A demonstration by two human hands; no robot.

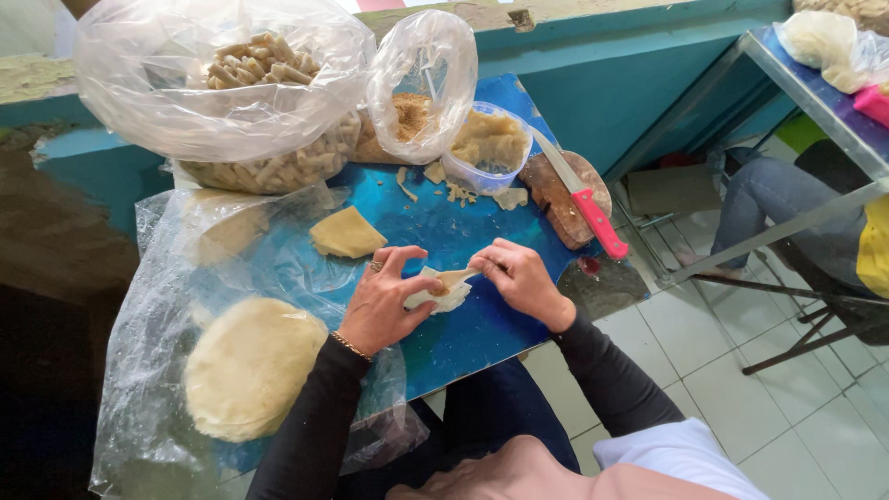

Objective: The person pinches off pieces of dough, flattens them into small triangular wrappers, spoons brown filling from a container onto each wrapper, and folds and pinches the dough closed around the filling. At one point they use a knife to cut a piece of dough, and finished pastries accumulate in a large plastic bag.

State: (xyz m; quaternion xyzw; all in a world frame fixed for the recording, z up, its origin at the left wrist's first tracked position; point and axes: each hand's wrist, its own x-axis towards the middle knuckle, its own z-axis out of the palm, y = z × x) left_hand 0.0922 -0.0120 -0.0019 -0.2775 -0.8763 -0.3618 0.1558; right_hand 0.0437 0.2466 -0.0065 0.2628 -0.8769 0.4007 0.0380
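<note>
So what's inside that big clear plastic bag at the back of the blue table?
The big clear plastic bag is heaped with pale rolled pastry sticks, visible through the film at top and bottom. The middle of the pile is hidden by glare and folds.

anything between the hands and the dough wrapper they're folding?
Nothing visible. The left hand and right hand both already grip the folded dough wrapper directly, over bare blue table. The loose dough piece lies apart, behind the hands.
</note>
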